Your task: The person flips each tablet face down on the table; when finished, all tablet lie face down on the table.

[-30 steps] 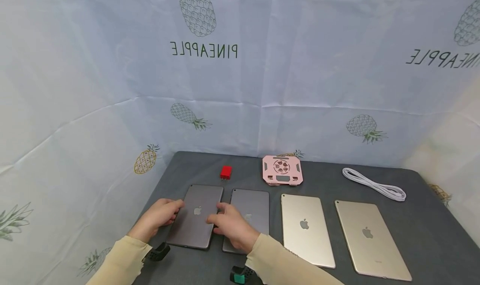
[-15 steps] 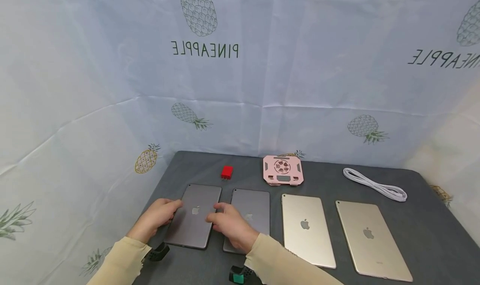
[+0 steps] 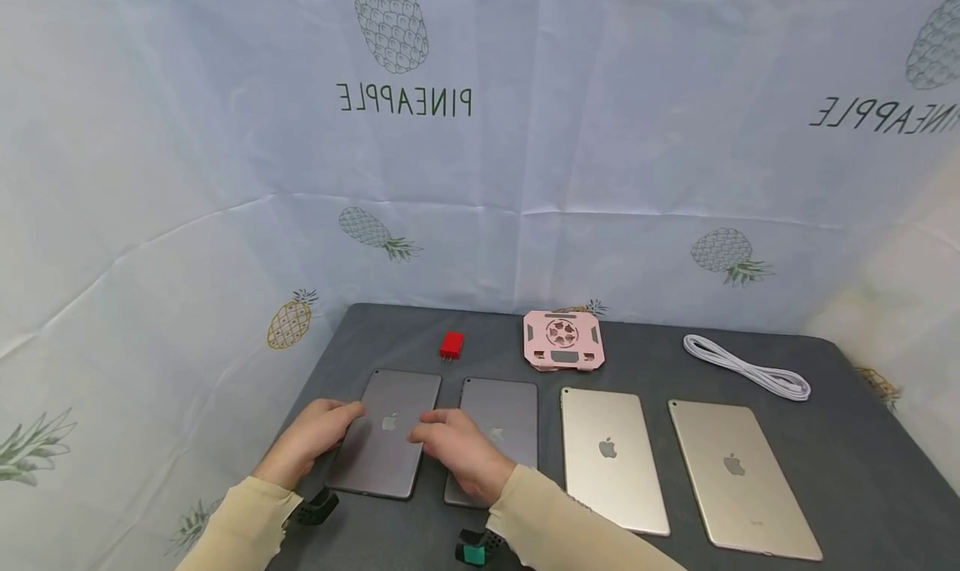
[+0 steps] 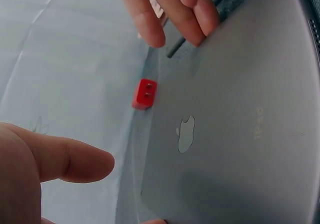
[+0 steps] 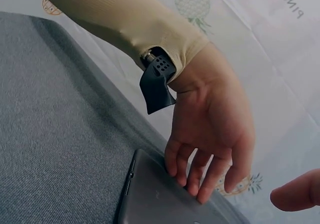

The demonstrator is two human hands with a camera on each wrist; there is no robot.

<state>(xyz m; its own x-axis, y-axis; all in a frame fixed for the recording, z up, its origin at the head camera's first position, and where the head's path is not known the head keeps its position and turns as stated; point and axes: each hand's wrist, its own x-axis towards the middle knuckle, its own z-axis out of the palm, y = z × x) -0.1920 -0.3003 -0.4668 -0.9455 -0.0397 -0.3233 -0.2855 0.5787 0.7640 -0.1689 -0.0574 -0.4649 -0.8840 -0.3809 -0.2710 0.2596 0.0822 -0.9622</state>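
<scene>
A dark grey iPad (image 3: 382,450) lies back up on the table at the left, its silver apple logo showing. My left hand (image 3: 318,438) is at its left edge; in the right wrist view, the straight fingers of that left hand (image 5: 212,119) touch the edge. Over on the right edge is my right hand (image 3: 465,454), partly covering a second dark grey iPad (image 3: 517,413). The left wrist view shows fingertips of the right hand (image 4: 175,9) against the first iPad's edge, thumb held apart. Neither hand curls round the iPad.
Two gold iPads (image 3: 615,463) lie further right, backs up. Behind them are a red plug charger (image 3: 452,345), a pink folding stand (image 3: 564,341) and a coiled white cable (image 3: 746,367). Pineapple-print cloth (image 3: 525,179) hangs along the table's back and sides.
The first dark grey iPad has slid slightly left between my hands, widening the gap to the second one. Both hands stay nearly in place; the other things have not moved.
</scene>
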